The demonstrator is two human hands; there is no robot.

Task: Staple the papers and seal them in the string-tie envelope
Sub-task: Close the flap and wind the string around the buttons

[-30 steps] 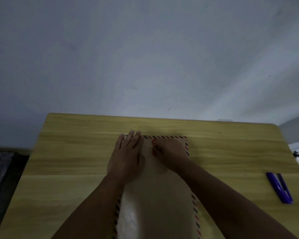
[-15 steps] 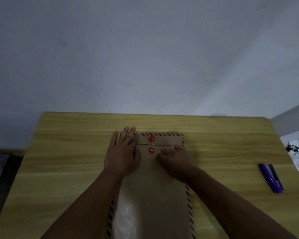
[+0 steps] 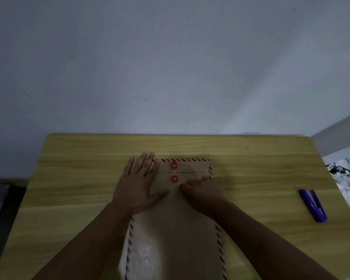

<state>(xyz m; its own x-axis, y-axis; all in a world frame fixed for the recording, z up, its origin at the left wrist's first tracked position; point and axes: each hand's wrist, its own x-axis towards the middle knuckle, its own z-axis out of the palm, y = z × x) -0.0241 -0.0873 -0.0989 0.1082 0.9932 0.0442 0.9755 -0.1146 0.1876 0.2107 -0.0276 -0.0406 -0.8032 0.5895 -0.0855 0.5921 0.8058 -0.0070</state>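
Observation:
A brown string-tie envelope (image 3: pixel 176 235) with a red-and-blue striped border lies lengthwise on the wooden table (image 3: pixel 73 188). Its flap is folded down at the far end. Two red button discs (image 3: pixel 174 172) sit one above the other, joined by a thin white string. My left hand (image 3: pixel 138 184) rests flat, fingers spread, on the envelope's far left corner. My right hand (image 3: pixel 202 191) lies curled on the envelope just right of the lower disc, fingers bent; I cannot tell if it pinches the string. The papers are hidden from view.
A purple stapler (image 3: pixel 312 205) lies near the table's right edge. Beyond that edge is a white surface with tangled cables (image 3: pixel 341 170). A grey wall rises behind the table. A clear plastic sheet (image 3: pixel 141 257) shows under the envelope's near left side.
My right hand has pulled back from the red discs toward me and to the right, uncovering both of them. My left hand stays pressed on the envelope.

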